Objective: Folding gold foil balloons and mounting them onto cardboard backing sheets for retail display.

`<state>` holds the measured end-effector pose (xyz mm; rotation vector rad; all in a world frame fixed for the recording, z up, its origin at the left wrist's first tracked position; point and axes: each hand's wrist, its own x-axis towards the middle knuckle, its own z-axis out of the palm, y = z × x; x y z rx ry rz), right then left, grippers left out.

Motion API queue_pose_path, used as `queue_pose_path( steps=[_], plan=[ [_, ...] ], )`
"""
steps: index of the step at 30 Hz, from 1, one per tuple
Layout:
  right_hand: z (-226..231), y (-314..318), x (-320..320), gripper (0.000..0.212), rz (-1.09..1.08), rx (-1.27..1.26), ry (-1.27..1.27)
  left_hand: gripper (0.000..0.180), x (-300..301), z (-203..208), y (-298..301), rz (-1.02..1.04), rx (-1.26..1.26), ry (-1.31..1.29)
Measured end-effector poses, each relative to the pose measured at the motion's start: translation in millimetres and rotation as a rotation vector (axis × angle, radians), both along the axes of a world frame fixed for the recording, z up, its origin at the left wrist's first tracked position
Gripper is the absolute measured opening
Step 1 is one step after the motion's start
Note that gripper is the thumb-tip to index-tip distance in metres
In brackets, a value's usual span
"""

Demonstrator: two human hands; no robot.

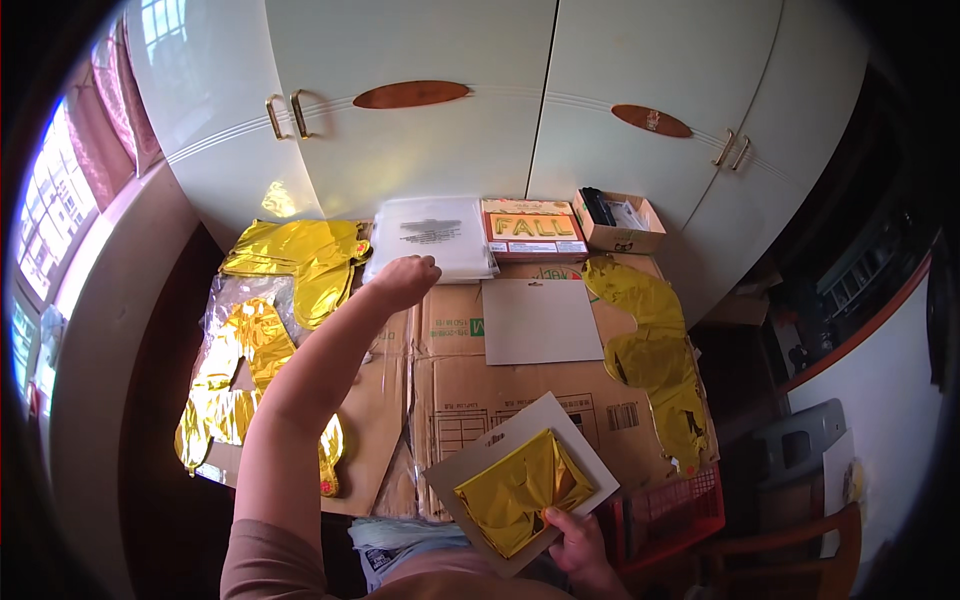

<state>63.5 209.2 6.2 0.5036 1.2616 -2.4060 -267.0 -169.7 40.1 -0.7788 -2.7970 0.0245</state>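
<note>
My right hand grips a white card at its lower edge. The thumb presses a folded gold foil balloon flat against the card's face. My left arm reaches forward over the cardboard. At its end, my left hand is closed at the near left corner of a stack of clear plastic bags; whether a bag is between the fingers is hidden. Another white card lies flat on the cardboard, just right of the bags.
Flattened cardboard covers the work surface. Unfolded gold foil balloons lie at left, and another gold balloon at right. Behind stand a stack of printed cards and a small open box. A red basket sits below the right edge.
</note>
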Motion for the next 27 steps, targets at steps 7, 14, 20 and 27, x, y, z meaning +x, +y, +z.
queue_pose_path(
  steps=[7, 14, 20, 27],
  plan=[
    [-8, 7, 2, 0.029, 0.094, 0.228, 0.114, 0.013, -14, 13, 5, 0.182, 0.239, -0.019],
    [-15, 9, 6, 0.025, 0.106, 0.296, 0.220, 0.018, 12, 48, 17, 0.294, 0.702, -0.189],
    [21, 11, 10, 0.032, -0.028, 0.030, 0.126, 0.020, 101, 59, 62, 0.110, 0.841, -0.413],
    [23, 42, 42, 0.055, 0.025, 0.218, 0.185, 0.028, 218, 26, 110, 0.135, 0.901, -0.637]
  ],
)
